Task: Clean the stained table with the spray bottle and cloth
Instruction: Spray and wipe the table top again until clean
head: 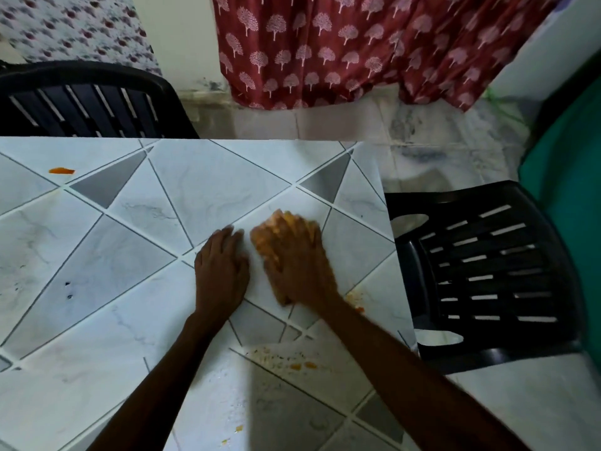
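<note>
Wiping orange stains off the tiled table.
The right hand presses what looks like a stained cloth, blurred, flat beneath its palm; the left hand lies open beside it, bracing. Smears remain nearer the wrist; no spray bottle visible.

The tile-patterned table carries an orange stain far left of the fingers, orange crumbs behind the wrists, and the stained cloth under the right hand.

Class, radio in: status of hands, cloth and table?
Left hand flat on table, empty. Right hand pressing stained cloth. Orange stains remain. Spray bottle not in view.
</note>
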Tool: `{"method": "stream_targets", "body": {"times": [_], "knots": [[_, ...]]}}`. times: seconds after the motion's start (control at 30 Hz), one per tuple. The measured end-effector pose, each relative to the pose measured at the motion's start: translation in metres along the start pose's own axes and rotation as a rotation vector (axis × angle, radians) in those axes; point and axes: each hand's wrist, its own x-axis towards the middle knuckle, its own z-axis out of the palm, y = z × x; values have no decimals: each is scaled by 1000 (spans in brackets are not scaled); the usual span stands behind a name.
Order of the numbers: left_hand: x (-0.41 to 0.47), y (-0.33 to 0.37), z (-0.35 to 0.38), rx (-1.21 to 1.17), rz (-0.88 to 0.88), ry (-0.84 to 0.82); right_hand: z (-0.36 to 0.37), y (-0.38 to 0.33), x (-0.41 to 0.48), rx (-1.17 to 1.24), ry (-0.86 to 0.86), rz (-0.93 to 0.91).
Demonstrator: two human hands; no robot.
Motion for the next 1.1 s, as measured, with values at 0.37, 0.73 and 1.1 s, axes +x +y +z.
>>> {"method": "stream_targets", "body": {"times": [0.37, 0.73, 1.1], "knots": [[-11, 32, 24, 172, -113, -203, 10, 81, -131, 33, 102, 589], [-3, 36, 23, 274, -116, -239, -4, 117, -26, 62, 50, 561], [2, 55, 11, 321, -193, -272, -5, 72, -179, 17, 12, 397]]}}
